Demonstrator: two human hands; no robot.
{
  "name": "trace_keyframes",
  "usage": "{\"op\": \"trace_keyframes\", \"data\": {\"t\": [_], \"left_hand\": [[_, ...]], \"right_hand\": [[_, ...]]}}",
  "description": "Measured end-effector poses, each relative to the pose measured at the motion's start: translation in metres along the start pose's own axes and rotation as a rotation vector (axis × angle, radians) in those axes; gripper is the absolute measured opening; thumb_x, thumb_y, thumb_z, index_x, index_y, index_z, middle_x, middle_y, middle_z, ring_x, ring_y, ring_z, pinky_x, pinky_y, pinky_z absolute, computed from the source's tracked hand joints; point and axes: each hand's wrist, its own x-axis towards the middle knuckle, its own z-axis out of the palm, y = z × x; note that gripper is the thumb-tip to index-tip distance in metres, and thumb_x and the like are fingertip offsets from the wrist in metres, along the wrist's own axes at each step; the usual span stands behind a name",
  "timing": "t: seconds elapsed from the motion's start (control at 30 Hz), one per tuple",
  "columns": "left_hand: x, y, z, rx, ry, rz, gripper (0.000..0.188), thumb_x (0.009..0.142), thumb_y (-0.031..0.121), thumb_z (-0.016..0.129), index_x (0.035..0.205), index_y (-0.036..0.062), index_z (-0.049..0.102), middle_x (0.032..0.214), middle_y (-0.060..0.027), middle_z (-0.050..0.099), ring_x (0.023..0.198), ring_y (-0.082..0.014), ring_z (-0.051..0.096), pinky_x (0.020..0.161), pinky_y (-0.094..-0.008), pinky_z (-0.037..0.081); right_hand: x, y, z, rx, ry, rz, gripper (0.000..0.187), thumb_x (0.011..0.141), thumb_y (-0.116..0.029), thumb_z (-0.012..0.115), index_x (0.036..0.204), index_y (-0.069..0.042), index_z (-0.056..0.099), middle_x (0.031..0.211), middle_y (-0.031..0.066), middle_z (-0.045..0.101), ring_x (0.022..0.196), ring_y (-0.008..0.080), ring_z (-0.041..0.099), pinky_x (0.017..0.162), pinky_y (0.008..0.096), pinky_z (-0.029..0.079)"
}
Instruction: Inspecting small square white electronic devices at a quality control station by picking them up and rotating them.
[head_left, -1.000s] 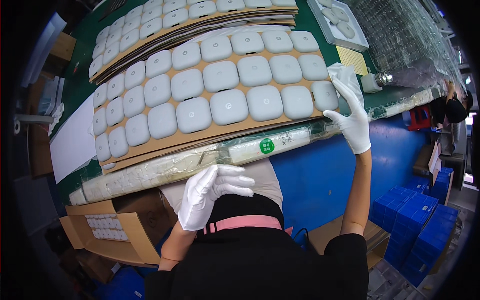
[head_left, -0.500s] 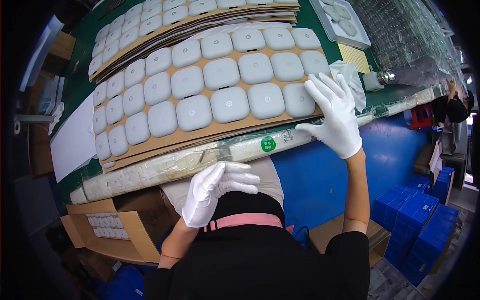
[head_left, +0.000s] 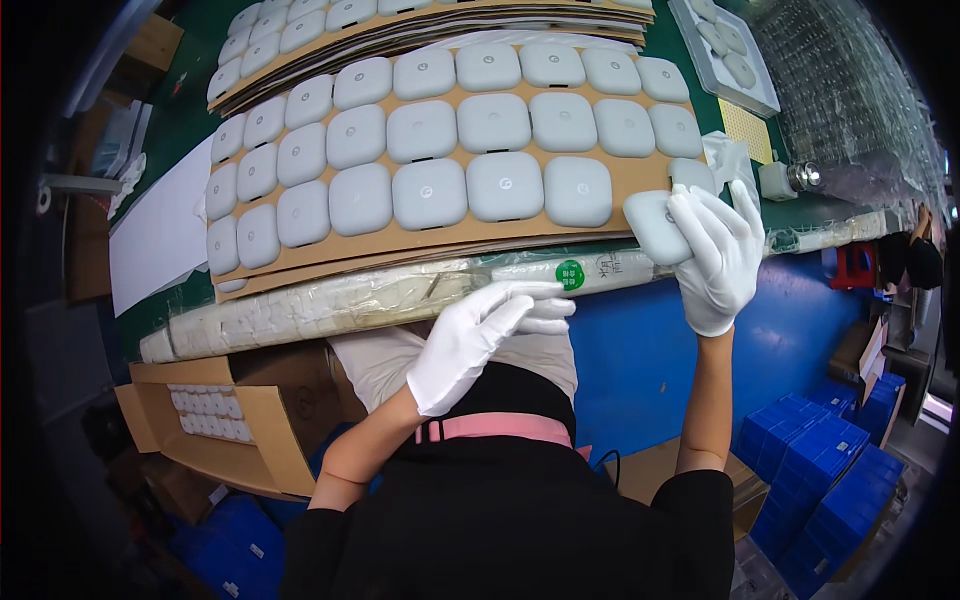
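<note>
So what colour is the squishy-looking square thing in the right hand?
Pale grey-blue. The square piece in the right hand shows best in the head view.

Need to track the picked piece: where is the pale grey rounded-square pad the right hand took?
In the head view, the pale grey rounded-square pad is gripped in the white-gloved right hand, at the right end of the brown cardboard sheet, above the table's front edge.

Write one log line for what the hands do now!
right hand: holds grey pad | left hand: empty, at table edge | cardboard sheet: full of pads
</note>
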Motion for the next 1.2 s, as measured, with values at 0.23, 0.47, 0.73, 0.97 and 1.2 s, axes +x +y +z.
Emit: {"op": "trace_keyframes", "data": {"t": [0.23, 0.47, 0.73, 0.97, 1.2], "left_hand": [[-0.015, 0.005, 0.02, 0.068, 0.073, 0.205, 0.038, 0.096, 0.013, 0.063, 0.128, -0.0045, 0.056, 0.122, -0.0158, 0.065, 0.105, -0.0228, 0.066, 0.097, -0.0324, 0.051], [-0.026, 0.004, -0.004, 0.249, 0.12, 0.045, 0.049, 0.09, 0.001, 0.067, 0.137, -0.0018, 0.051, 0.128, -0.0123, 0.062, 0.114, -0.0179, 0.06, 0.099, -0.0283, 0.049], [-0.024, -0.012, -0.017, 0.034, 0.134, 0.096, 0.045, 0.095, 0.005, 0.062, 0.137, -0.0016, 0.05, 0.127, -0.0111, 0.062, 0.11, -0.0144, 0.06, 0.093, -0.0257, 0.05], [-0.023, -0.016, -0.027, -0.144, -0.01, -0.02, 0.045, 0.099, 0.019, 0.061, 0.137, -0.0012, 0.048, 0.121, -0.0129, 0.063, 0.109, -0.0159, 0.061, 0.092, -0.0281, 0.05], [-0.026, -0.018, -0.028, -0.5, -0.15, -0.09, 0.049, 0.101, 0.024, 0.058, 0.141, -0.0013, 0.045, 0.127, -0.0152, 0.062, 0.112, -0.0197, 0.064, 0.097, -0.0307, 0.054]], "right_hand": [[-0.004, -0.088, -0.011, -0.007, 0.01, -0.17, 0.052, 0.074, -0.005, 0.073, 0.123, -0.016, 0.062, 0.127, 0.0057, 0.065, 0.112, 0.0223, 0.062, 0.105, 0.0446, 0.047], [-0.006, -0.1, 0.026, 0.224, 0.266, 0.006, 0.079, 0.066, -0.004, 0.078, 0.138, -0.016, 0.049, 0.137, 0.015, 0.056, 0.119, 0.0284, 0.059, 0.102, 0.0426, 0.048], [-0.005, -0.096, 0.02, 0.469, 0.009, 0.107, 0.101, 0.057, -0.005, 0.085, 0.147, -0.008, 0.039, 0.146, 0.0195, 0.048, 0.13, 0.0337, 0.051, 0.109, 0.0433, 0.043], [0.007, -0.105, 0.003, 0.629, -0.053, 0.144, 0.096, 0.059, -0.005, 0.085, 0.145, -0.006, 0.042, 0.144, 0.0171, 0.051, 0.127, 0.0313, 0.054, 0.107, 0.0404, 0.043], [0.005, -0.109, 0.002, 0.762, -0.058, 0.219, 0.097, 0.058, -0.01, 0.088, 0.144, -0.005, 0.043, 0.144, 0.0169, 0.052, 0.128, 0.031, 0.054, 0.108, 0.0405, 0.043]]}}
